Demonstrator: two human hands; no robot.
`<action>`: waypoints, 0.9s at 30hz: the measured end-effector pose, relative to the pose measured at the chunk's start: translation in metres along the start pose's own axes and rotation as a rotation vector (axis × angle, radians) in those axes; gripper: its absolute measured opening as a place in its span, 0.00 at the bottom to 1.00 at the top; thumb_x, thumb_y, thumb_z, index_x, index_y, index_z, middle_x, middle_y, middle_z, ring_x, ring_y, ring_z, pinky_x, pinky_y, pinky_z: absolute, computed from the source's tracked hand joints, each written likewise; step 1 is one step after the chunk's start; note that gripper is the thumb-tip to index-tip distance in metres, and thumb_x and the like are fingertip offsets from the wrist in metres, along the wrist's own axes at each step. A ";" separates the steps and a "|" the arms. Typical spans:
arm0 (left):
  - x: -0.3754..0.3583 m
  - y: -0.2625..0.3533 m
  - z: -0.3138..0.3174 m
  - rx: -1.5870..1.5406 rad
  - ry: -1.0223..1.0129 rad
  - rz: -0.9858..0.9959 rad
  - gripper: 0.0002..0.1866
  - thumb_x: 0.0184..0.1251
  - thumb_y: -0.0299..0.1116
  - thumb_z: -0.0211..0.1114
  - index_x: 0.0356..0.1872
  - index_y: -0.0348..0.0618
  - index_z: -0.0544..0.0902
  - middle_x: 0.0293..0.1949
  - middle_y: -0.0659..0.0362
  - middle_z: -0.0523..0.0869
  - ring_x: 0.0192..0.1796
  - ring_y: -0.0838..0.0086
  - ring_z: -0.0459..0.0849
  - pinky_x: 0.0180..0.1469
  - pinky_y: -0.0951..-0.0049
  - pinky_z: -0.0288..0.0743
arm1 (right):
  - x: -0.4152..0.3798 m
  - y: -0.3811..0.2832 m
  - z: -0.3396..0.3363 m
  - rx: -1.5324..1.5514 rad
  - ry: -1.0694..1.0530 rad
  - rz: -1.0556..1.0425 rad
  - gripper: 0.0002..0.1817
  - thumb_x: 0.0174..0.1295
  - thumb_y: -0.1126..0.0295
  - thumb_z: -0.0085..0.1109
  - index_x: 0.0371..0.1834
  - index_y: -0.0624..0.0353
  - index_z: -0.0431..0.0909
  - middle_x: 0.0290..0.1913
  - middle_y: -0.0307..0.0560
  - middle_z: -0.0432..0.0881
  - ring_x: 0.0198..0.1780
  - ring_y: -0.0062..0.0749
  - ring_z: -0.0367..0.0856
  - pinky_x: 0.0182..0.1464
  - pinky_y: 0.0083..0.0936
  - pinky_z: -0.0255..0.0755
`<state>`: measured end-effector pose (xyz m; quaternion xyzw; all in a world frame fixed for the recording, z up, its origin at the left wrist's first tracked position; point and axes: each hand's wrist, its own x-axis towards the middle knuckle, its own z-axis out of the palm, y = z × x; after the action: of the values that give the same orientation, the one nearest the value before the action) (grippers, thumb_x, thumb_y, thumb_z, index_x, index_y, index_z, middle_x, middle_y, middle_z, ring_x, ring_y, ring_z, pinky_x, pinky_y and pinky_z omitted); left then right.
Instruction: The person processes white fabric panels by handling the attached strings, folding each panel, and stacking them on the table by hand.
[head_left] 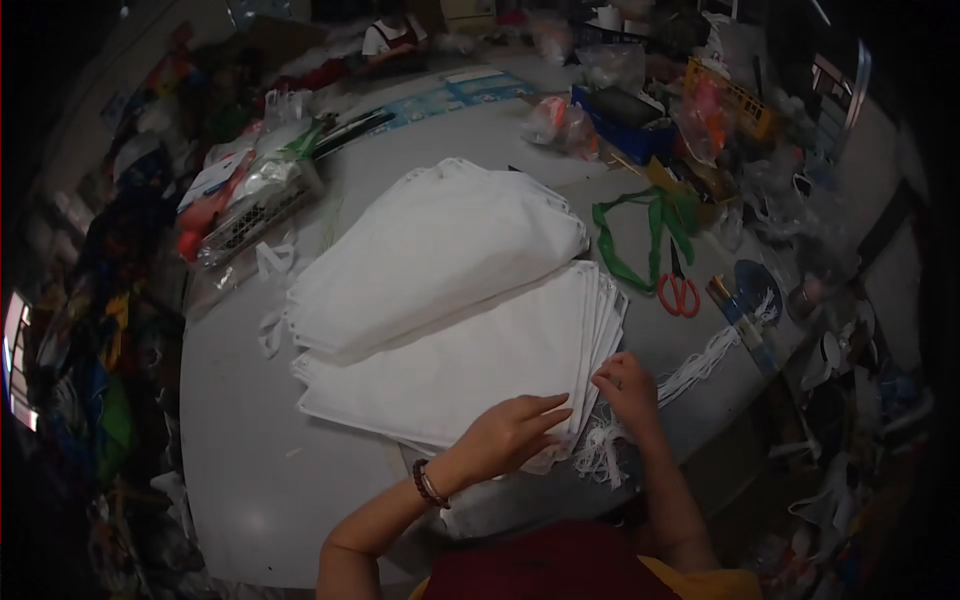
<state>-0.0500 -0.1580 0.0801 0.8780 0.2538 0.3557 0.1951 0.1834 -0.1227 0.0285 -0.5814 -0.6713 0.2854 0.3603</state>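
Observation:
Two overlapping stacks of flat white cloth pieces lie on the grey table, the upper stack (440, 255) farther off and the lower stack (480, 365) closer to me. My left hand (510, 432), a beaded bracelet at its wrist, rests by the lower stack's near right corner with its fingers stretched out. Just right of that stack's edge is my right hand (628, 392), its fingertips pinched together; whatever is between them is too small to make out. Below it hangs a tangled bunch of white strings (602, 455) near the table edge.
Red-handled scissors (679, 296) and a green strap (625, 270) lie right of the stacks. More white cords (700, 365) stretch toward the right edge. A blue crate (625, 125), a yellow crate (735, 100) and a wire basket (255, 215) stand farther back. Another person (393, 38) is at the far end.

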 end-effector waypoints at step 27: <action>-0.041 -0.051 0.030 -0.020 -0.094 -0.346 0.05 0.58 0.30 0.62 0.30 0.40 0.82 0.24 0.55 0.81 0.27 0.65 0.79 0.29 0.68 0.72 | 0.058 -0.020 -0.074 -0.276 0.443 -0.025 0.05 0.47 0.69 0.68 0.28 0.52 0.84 0.43 0.40 0.76 0.46 0.33 0.72 0.47 0.28 0.68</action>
<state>-0.0693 -0.1463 0.0115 0.8350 0.3882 0.2780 0.2736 0.2286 -0.0712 0.0967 -0.6649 -0.6158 0.0524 0.4195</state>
